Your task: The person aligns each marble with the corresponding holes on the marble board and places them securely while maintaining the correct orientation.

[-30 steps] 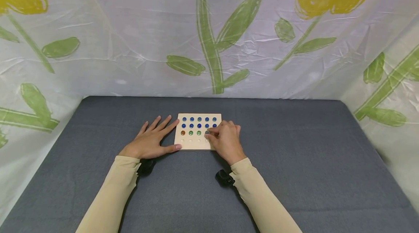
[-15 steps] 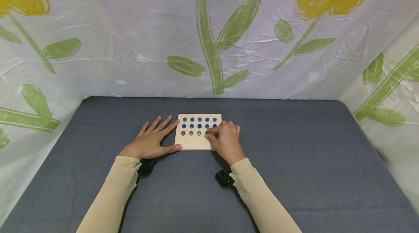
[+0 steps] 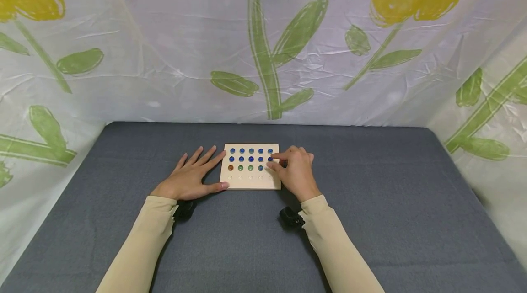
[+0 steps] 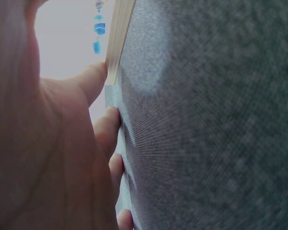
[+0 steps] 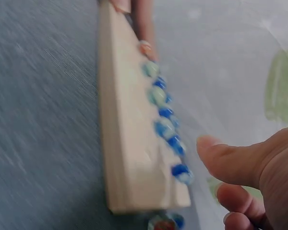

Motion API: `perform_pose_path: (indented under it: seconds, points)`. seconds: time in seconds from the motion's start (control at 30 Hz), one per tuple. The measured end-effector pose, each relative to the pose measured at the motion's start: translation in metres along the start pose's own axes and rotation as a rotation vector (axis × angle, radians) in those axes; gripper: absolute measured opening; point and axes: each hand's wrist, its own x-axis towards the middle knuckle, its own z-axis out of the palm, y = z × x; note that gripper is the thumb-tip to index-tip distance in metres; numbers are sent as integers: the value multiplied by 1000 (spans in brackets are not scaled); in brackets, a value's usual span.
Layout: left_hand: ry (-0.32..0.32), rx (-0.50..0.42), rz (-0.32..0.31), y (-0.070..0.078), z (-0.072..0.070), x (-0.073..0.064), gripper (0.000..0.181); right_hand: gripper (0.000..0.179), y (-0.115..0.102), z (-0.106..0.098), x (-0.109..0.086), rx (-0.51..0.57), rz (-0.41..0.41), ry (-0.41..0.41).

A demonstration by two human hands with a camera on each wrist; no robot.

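Head view, grey cloth table (image 3: 370,220), flower-print sheets (image 3: 164,55)

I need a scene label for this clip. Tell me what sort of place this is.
Probably a makeshift recording booth: a grey cloth-covered table, crinkled white plastic sheeting printed with yellow flowers walling it in, and a square wooden marble board.

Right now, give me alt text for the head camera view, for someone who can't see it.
A wooden board of marbles lies on a gray table; the left hand rests flat against its left edge, the right hand at its right edge. Floral sheeting hangs behind.
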Motion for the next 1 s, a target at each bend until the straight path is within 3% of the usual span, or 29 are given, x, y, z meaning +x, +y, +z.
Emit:
perform_pose_path:
  seconds: [0.57, 0.77, 1.0]
  points:
    - [8, -7, 7, -1, 0, 0, 97, 23, 38, -38, 6, 61, 148, -6]
    - [34, -26, 24, -1, 1, 0, 95, 24, 47, -46, 4, 62, 177, -67]
    - [11, -10, 16, -1, -1, -1, 95, 21, 55, -49, 4, 25, 159, -143]
